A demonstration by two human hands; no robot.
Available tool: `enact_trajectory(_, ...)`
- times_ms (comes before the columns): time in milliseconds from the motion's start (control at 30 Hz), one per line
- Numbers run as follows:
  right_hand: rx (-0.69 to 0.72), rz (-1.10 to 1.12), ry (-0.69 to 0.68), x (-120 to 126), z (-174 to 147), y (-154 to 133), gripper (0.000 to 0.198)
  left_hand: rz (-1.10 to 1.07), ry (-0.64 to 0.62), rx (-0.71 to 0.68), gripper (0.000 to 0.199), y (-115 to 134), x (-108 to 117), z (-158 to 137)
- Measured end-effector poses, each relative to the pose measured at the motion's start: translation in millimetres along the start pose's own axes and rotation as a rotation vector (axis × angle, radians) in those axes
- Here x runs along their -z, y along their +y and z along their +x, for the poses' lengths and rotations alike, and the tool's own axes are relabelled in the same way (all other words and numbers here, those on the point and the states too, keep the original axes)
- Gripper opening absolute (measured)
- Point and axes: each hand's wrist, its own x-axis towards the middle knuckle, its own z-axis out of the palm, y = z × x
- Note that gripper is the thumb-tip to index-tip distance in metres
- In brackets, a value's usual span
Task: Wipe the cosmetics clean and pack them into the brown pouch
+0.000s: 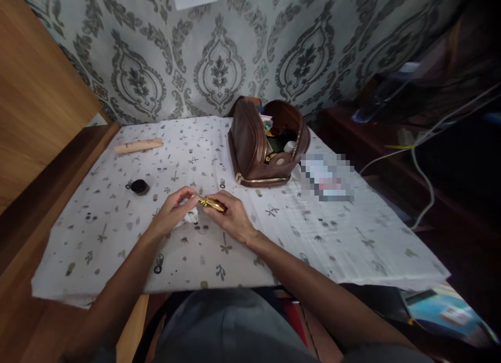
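My right hand [234,216] grips a shiny gold tube [214,204] that looks like a cosmetic case; its exact kind is not clear. Fingers of my left hand [172,212] are closed at the tube's other end, with a crumpled white tissue [191,216] bunched under them. Both hands are close together, low over the front middle of the table. Behind them stands a brown leather bag [250,138], unzipped, with several small items inside.
A patterned white cloth [219,248] covers the table. To the left lie a small round black container [139,186] and a peach-coloured roll [139,145]. A blurred-out flat item [326,178] lies right of the bag. Beyond the right edge are a cable [425,180] and a clear bottle [385,92].
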Motion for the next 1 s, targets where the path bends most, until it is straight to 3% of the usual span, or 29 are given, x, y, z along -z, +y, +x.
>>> enact_trajectory(100,-0.082,0.12,-0.035,-1.4,-0.2,-2.3,0.031,0.063,-0.023,-0.027,0.031,-0.1,0.5,-1.3)
enact_trajectory(300,-0.389,0.546,-0.234,0.4,1.7,-7.7,0.058,0.104,-0.024,-0.056,0.03,4.0,0.0,-5.9)
enact_trajectory(500,-0.425,0.606,-0.311,-0.2,0.4,-6.9,0.063,0.1,0.084,-0.069,0.036,0.8,-8.6,-4.0)
enact_trajectory(700,-0.254,0.476,-0.223,-8.3,-1.4,-0.4,0.058,0.133,0.195,-0.098,0.038,-2.3,-26.6,-8.5)
enact_trajectory(833,-0.287,0.534,-0.127,-5.8,1.2,-3.2,0.06,0.104,0.33,-0.068,0.038,-5.1,-41.0,-12.4)
enact_trajectory(1000,-0.326,0.71,0.04,0.7,5.8,-15.7,0.06,0.023,0.319,-0.039,0.05,-6.8,-54.5,-13.2)
